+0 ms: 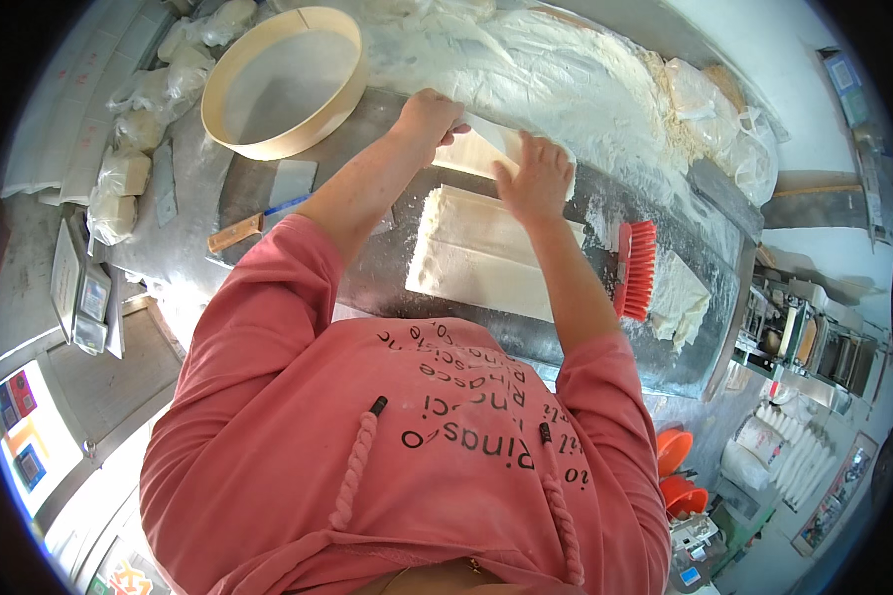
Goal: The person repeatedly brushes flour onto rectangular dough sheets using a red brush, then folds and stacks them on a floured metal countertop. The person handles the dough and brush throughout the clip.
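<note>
Cream dough sheet [474, 156], back from surface's [372, 276] near edge: your right hand [538, 180] flat on it, fingers apart; left hand [430, 121] curled, clamp unclear; uneven pull could tear it.

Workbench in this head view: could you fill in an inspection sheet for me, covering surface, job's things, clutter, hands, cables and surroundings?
Surface: dark worktop, streaked with flour, thickest along the far side.
Job's things: near dough sheet, looking layered, rough at its left end; far dough sheet beyond it.
Clutter: round sieve at far left; wooden-handled tool at left; red-bristled brush right of the near sheet.
Hands: left hand curled at the far sheet's left end, exact grip hidden; right hand spread on its right part.
Cables: nothing seen on the worktop.
Surroundings: plastic bags along the left; orange basins at lower right.
</note>
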A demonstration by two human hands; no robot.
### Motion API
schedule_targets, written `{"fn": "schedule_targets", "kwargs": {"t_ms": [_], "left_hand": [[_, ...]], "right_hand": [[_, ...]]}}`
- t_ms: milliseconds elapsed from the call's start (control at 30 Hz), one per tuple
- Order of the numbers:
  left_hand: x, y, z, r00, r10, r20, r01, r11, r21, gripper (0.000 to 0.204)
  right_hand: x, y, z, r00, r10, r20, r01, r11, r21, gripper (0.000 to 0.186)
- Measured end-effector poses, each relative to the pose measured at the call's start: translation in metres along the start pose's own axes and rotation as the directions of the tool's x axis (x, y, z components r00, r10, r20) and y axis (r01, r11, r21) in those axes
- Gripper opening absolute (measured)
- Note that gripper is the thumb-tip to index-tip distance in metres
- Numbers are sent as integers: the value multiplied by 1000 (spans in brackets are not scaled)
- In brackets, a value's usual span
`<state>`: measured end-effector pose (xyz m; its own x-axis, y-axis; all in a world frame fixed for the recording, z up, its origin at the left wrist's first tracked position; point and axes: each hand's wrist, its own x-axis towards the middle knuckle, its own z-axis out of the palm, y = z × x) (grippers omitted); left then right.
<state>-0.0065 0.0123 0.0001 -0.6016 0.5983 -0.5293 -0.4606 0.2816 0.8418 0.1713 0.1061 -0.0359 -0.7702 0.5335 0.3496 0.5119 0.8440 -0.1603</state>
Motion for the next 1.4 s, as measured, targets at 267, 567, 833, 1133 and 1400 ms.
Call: {"fn": "schedule_targets", "kwargs": {"t_ms": [267, 567, 833, 1133, 1400], "left_hand": [[-9, 28, -1, 986, 169, -10, -169, 984, 52, 17], [-106, -6, -14, 834, 519, 190, -544, 713, 442, 14], [-154, -136, -32, 870, 365, 333, -494, 648, 580, 8], [-163, -146, -37, 862, 376, 340, -501, 533, 682, 11], [-168, -140, -40, 739, 504, 448, -608, 213, 765, 22]], "right_hand": [[22, 113, -32, 992, 121, 24, -121, 992, 19, 27], [-59, 80, -136, 974, -190, -122, 208, 965, 158, 35], [-207, 61, -86, 983, -38, 179, 35, 999, 21, 47], [-218, 59, -84, 976, -2, 219, 10, 999, -35, 47], [-222, 61, -110, 979, 117, 167, -99, 988, -115, 52]]}}
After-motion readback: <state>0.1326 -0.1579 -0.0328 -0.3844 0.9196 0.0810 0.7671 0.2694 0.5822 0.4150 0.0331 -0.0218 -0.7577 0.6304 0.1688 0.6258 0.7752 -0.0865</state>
